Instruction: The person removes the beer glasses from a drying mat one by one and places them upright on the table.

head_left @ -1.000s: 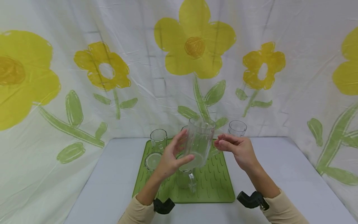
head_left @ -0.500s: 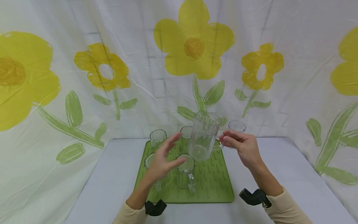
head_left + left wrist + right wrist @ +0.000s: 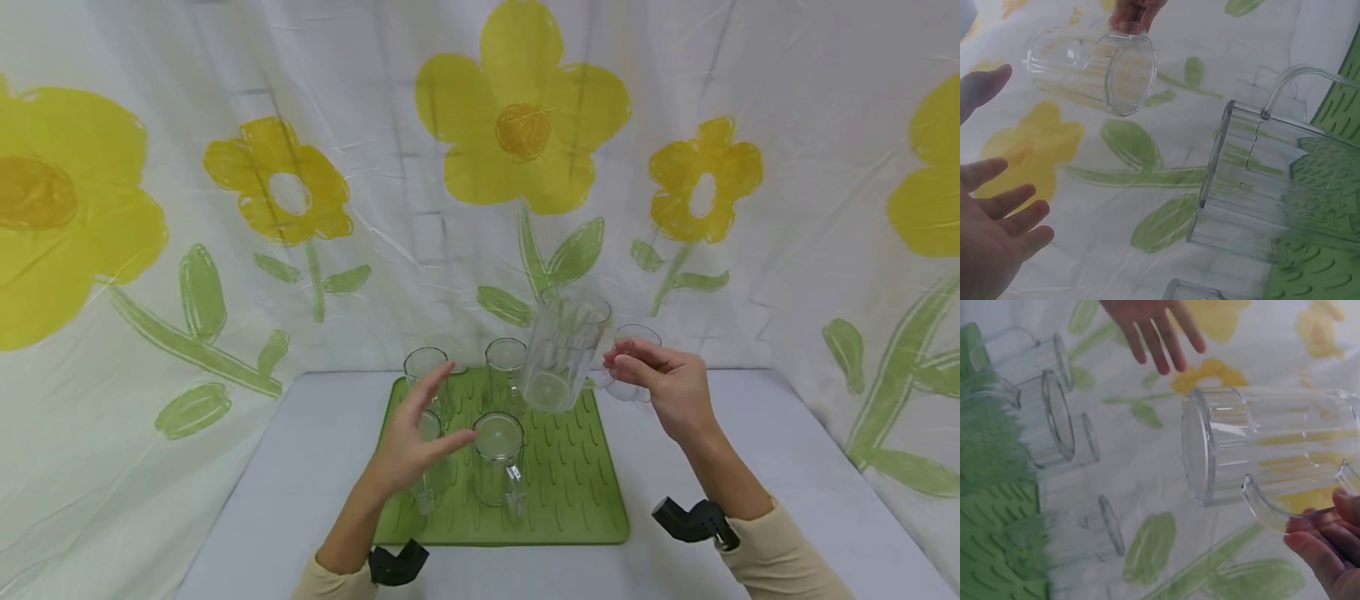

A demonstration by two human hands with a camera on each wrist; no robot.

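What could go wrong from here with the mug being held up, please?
The raised mug is held only by its handle, in the right hand, so it might tip or slip. It could also knock the standing mug beside the mat, which appears close behind that hand in the head view.

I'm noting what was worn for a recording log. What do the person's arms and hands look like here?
The left sleeve and right sleeve are plain beige, ending on the forearms. At each cuff sits a black, bent device, likely the wrist camera; no cable shows. The left hand and right hand are ungloved.
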